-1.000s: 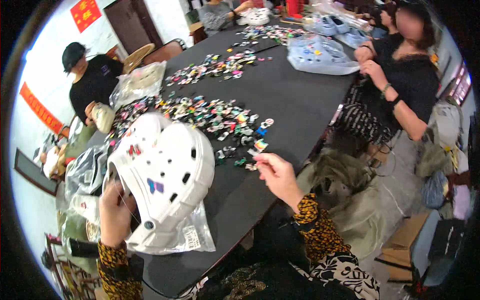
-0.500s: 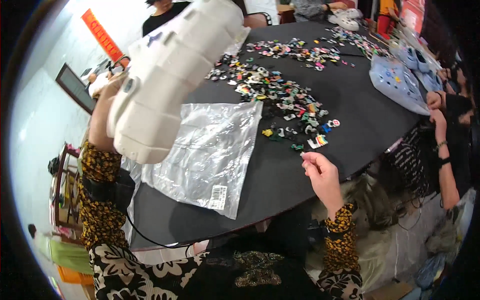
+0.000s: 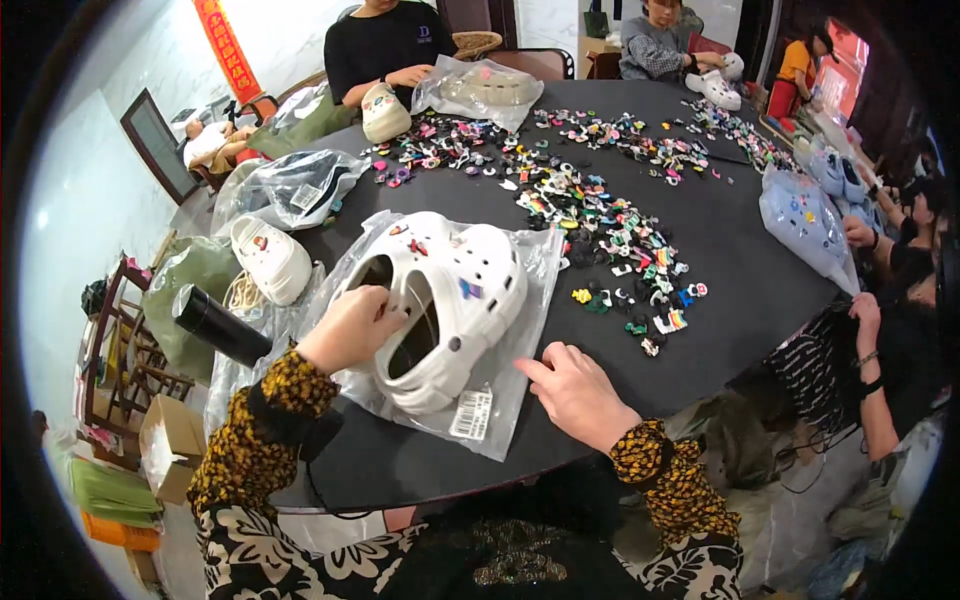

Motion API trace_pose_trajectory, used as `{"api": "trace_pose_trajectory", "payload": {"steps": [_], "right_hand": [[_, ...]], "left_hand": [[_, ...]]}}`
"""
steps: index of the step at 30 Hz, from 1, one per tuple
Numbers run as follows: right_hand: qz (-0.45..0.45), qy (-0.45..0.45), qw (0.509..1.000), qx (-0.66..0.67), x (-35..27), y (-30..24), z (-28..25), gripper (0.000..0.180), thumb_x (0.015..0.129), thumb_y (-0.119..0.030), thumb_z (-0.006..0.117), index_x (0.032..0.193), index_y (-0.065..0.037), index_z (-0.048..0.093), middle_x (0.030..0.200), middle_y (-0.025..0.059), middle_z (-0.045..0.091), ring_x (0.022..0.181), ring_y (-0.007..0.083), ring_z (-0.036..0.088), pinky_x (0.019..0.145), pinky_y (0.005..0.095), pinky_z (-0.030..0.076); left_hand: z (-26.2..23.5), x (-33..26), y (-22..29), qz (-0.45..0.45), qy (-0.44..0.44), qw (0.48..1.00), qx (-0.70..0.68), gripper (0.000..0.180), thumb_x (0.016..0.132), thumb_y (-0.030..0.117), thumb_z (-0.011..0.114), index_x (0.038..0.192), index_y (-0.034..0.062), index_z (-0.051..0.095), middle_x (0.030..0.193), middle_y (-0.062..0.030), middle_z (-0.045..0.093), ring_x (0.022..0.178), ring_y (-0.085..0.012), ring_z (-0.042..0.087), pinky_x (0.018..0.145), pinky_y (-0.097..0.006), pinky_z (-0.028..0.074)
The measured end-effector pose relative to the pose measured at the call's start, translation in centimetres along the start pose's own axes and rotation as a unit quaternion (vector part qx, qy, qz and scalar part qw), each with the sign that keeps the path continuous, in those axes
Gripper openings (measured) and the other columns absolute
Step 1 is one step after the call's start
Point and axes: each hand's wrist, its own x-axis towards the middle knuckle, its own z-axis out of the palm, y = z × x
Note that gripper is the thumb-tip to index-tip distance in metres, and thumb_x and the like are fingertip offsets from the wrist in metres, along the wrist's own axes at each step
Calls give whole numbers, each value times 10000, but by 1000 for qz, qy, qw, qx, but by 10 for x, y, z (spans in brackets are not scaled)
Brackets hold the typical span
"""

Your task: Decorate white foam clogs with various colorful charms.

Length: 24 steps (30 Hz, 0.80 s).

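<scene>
A pair of white clogs (image 3: 485,258) with a few colourful charms lies side by side on a clear plastic bag (image 3: 540,275) in front of me. My left hand (image 3: 350,330) is closed on the clogs, its fingertips curled into the foot openings. Over at the bag's right edge, my right hand (image 3: 582,398) rests low near the table, thumb and forefinger apart, with nothing visible in it. Whether it touches the bag is hard to tell. Beyond it spreads a heap of small colourful shoe charms (image 3: 625,225), and a few loose ones lie closest to that hand.
The dark table (image 3: 730,250) curves away from me. At left are a single white clog (image 3: 272,260), a black cylinder (image 3: 220,325) and bagged items (image 3: 290,190). A cream clog (image 3: 385,113) and a bagged clear clog (image 3: 480,88) lie at the far side. Co-workers sit around; bagged blue clogs (image 3: 805,220) are at right.
The white clogs, held up at the left before, are now down on the plastic bag. My right hand has moved left and nearer to me, no longer pinching.
</scene>
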Motion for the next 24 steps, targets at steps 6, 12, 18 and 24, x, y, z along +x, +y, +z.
{"api": "trace_pose_trajectory", "payload": {"steps": [6,12,18,24], "right_hand": [[19,12,999,42,15,-3,1,222,807,-21,626,1023,-71,629,892,102,537,845,295,595,734,400,497],[68,-10,956,285,29,1,5,142,859,-31,574,1001,-38,586,895,150,635,821,322,637,735,387,512],[231,-48,814,531,31,0,7,208,921,-57,557,1117,4,589,932,25,639,797,94,606,751,281,523],[285,-25,743,605,36,-3,14,296,889,-71,605,1151,60,558,966,64,628,842,118,608,772,274,506]], "left_hand": [[-40,7,-40,18,208,974,-94,203,871,183,626,922,-9,667,779,-171,640,712,-291,640,657,-362,495],[-12,35,-150,-93,122,986,69,326,857,282,609,811,-42,602,821,-246,627,792,-389,619,707,-425,482],[9,56,-170,-129,62,986,82,439,804,368,644,835,-65,578,892,-267,641,898,-426,619,778,-486,476],[6,62,-183,-194,17,976,96,505,720,448,688,766,-53,635,830,-257,656,849,-392,651,751,-461,501]]}}
